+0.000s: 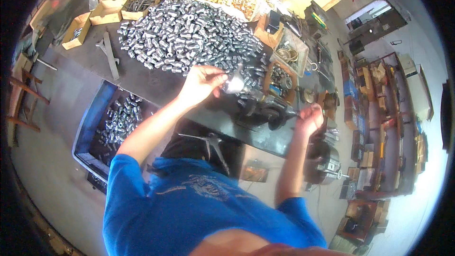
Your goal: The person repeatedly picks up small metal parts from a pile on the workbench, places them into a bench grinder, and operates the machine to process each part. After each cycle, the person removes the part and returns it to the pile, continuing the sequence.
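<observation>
Workshop table carries a large unworked heap of silver fittings; fewer lie in the blue bin below, left hand pinching one fitting at the black machine, right hand closed on its handle.

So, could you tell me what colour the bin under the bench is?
Blue bin, partly filled with silvery metal parts; head view.
</observation>
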Motion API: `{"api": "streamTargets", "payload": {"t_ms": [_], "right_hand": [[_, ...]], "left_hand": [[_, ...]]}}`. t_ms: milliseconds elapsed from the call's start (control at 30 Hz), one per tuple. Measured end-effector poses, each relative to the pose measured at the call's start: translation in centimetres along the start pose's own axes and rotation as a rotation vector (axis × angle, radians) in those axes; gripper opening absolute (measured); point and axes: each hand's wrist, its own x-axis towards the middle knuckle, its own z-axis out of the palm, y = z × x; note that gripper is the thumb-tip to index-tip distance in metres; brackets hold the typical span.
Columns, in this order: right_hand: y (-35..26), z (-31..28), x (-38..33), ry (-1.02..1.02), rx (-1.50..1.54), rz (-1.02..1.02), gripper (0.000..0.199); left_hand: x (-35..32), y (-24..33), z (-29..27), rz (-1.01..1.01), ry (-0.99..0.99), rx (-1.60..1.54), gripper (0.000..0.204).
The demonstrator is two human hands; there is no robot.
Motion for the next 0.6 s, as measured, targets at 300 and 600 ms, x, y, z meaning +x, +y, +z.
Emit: {"api": "streamTargets", "payload": {"t_ms": [300, 600], "right_hand": [[3.1, -5.8, -7.3, 0.067, 0.004, 0.274, 0.017], [5.6, -1.2, 2.7, -0.104, -0.309, -0.238, 0.015]], "left_hand": [[-0.2, 0.3, -0.5, -0.067, -0.001, -0.105, 0.015], [-2.3, 1.9, -3.8, -0.043, 0.029, 0.191, 0.013]]}}
